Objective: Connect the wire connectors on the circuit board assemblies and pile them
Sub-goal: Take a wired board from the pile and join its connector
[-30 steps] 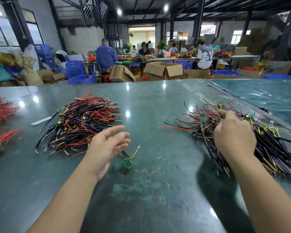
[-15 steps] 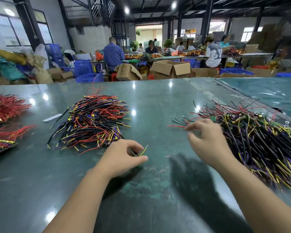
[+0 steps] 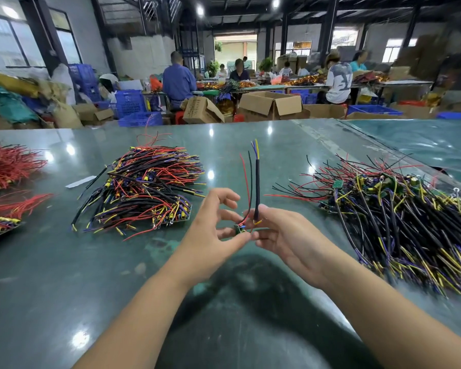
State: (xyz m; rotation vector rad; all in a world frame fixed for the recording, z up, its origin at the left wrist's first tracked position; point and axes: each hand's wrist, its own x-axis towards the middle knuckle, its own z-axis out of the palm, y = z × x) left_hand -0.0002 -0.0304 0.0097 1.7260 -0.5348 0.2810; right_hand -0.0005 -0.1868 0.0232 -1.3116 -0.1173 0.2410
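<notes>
Two heaps of wired assemblies lie on the bench: the left heap, at centre left of the frame, lies fairly ordered and is judged to be the finished pile; the right heap, at centre right, is looser and larger and is judged to be stock not yet connected. On that reading the task is part done, with much left. One assembly is in hand at the centre of the frame, held above the bench between the heaps: a small green board with a black sleeved cable and thin red and black leads standing up from it. The left hand pinches the board between thumb and fingertips, its other fingers loosely spread above. The right hand pinches the lower end of the cable, palm turned up, remaining fingers relaxed. Whether the connector is mated cannot be told; the joint is too small to see. Further red wire bundles lie at the left edge.
</notes>
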